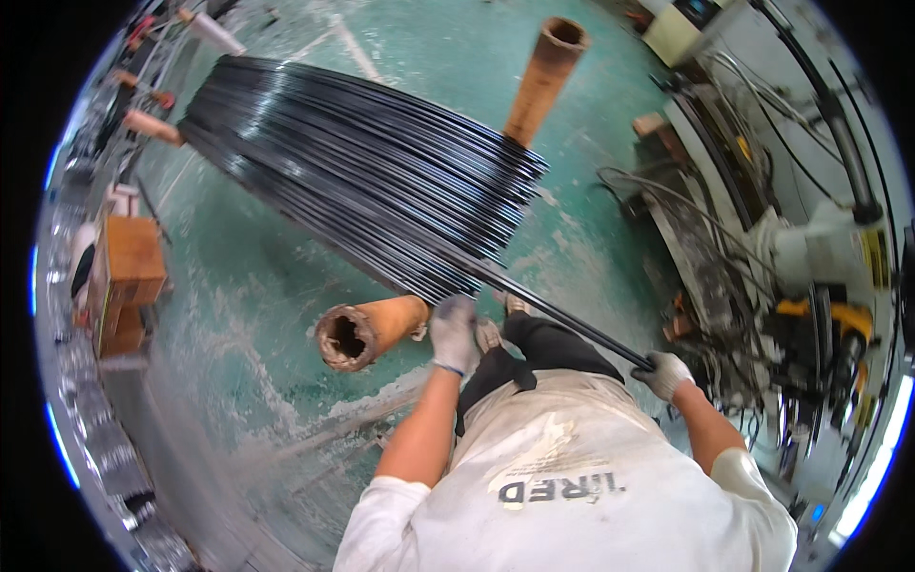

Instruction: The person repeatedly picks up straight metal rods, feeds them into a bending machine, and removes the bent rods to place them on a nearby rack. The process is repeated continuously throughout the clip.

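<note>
A wide bundle of long, shiny black metal tubes [353,153] stretches from the far left toward me, ends fanned out. My right hand [667,375], in a pale work glove, is closed around the near ends of a few black tubes [572,329] that stick out past the others toward the right. At the near left corner of the bundle, my gloved left hand [454,336] is against the tube ends. Its fingertips look dark and smeared, so their grip is unclear. Two thick brown cardboard tubes, one near [381,329] and one far [543,81], lie beneath the bundle.
Machinery with hoses and cables [710,191] runs along the right, with a yellow and black tool [824,319] beside it. A cardboard box [133,257] stands on the left. Wrapped metallic stock [105,429] lines the left edge. The green floor [257,372] is worn.
</note>
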### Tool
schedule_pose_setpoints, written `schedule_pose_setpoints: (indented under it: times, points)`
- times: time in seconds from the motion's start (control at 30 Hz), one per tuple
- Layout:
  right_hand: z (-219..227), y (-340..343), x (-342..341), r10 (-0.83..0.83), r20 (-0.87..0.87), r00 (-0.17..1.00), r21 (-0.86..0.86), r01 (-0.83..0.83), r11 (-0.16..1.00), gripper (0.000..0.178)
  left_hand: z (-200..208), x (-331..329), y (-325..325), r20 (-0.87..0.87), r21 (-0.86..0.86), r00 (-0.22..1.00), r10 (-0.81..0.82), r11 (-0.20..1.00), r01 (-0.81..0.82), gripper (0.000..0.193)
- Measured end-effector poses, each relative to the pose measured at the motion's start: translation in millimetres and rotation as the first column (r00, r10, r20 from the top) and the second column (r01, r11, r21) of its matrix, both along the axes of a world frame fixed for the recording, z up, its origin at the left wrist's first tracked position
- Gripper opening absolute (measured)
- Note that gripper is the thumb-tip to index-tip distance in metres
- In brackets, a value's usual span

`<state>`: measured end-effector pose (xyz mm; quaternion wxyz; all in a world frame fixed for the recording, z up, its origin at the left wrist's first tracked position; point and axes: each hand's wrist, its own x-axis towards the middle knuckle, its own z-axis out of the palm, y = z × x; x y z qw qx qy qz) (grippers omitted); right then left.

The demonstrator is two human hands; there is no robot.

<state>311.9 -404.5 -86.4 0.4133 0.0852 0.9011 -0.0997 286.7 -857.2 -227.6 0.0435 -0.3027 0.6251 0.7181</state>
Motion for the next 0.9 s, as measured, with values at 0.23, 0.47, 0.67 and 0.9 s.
schedule_pose_setpoints:
  times: [0.23, 0.47, 0.67, 0.9]
  points:
    - [61.3, 102.7, 215.4, -0.129, -0.171, 0.977, 0.375, 0.186, 0.908, 0.036, 16.6, -62.9, -13.3, 0.288, 0.741, 0.931, 0.226, 0.563, -0.366, 0.036]
    - [35.4, 64.3, 149.4, -0.038, -0.574, 0.818, 0.245, 0.216, 0.945, 0.016, 76.5, -64.4, 37.0, 0.233, 0.733, 0.947, 0.22, 0.6, -0.32, 0.012]
    - [-14.9, 203.4, 204.1, -0.108, -0.626, 0.772, 0.251, 0.331, 0.91, 0.008, 169.3, -52.7, 68.9, -0.127, 0.726, 0.99, 0.058, 0.686, 0.053, 0.01]
    - [-126.3, 382.2, 343.4, -0.141, -0.99, 0.008, -0.022, 0.977, 0.214, 0.035, 256.2, -67.9, 182.2, -0.375, 0.66, 0.927, -0.015, 0.698, 0.278, 0.017]
